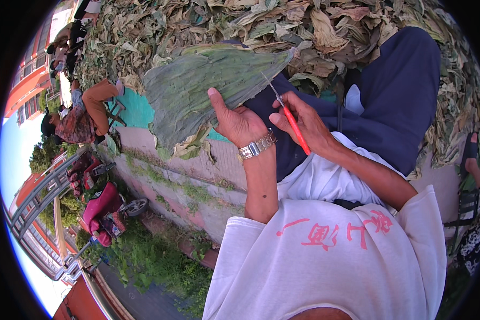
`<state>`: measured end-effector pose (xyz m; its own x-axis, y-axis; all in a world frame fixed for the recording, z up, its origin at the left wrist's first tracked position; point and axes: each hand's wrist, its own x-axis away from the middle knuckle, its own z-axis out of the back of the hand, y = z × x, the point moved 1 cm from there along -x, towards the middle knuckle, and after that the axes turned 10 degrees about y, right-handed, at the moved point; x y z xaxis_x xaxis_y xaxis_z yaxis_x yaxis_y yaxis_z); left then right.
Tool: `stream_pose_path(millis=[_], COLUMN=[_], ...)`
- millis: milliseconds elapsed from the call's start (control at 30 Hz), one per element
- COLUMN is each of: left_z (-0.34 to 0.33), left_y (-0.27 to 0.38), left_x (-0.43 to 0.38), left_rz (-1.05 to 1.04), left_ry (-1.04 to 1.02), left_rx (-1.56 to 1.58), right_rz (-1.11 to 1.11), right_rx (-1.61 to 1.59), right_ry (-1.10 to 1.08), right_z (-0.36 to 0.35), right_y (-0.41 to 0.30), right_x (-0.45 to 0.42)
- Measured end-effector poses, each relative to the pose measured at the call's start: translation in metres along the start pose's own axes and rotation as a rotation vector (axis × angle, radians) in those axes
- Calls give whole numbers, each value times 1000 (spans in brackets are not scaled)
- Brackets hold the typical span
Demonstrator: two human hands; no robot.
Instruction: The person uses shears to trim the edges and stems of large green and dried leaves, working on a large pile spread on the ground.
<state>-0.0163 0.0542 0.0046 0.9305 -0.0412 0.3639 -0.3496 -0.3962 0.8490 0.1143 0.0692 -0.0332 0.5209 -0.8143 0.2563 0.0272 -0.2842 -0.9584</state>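
My left hand (240, 122), with a metal wristwatch, holds the edge of a large grey-green leaf (212, 84). The thumb lies over the leaf and the fingers are partly hidden beneath it. The leaf is fan-shaped, looks like a half-dried lotus leaf, and narrows to a tip at the right. In my right hand (304, 120) is a red-handled cutting tool (294, 127) with a thin pointed blade; knife or snips I cannot tell. Its blade tip appears at the leaf's lower right edge. Both hands are above my dark trousers (396, 100).
A deep heap of dried leaves (328, 32) spreads beyond my knees. Green sheeting (134, 108) shows under it at the left. A person (80, 120) sits on a folding stool at the left. Below them are a weedy kerb (176, 180) and a scooter with a magenta cover (104, 206).
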Motion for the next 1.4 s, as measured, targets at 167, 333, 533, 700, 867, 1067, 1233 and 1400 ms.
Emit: stream_pose_path(millis=[167,333,533,700,867,1067,1233,1400], left_z=[0,-1,-1,-1,3,0,4,6], left_y=[2,1,-1,0,-3,0,6,13], left_x=[-1,5,2,6,4,3,-6,-30], left_rz=[5,-7,-38,-65,-41,4,46,243], left_ry=[-15,-13,-4,-37,-70,-15,-13,66], left_rx=[23,7,16,-18,17,28,72,168], right_rz=[-33,-65,-32,-89,-58,-106,-82,-58], right_rx=[-57,-39,-15,-13,-15,-35,-39,-11], right_ry=[13,24,57,45,59,37,42,-11], right_z=[-4,-4,-7,-5,-7,-7,-9,-10], right_y=[-3,-6,-2,-6,0,0,-2,-19], right_x=[7,3,3,3,-1,-4,-2,-2])
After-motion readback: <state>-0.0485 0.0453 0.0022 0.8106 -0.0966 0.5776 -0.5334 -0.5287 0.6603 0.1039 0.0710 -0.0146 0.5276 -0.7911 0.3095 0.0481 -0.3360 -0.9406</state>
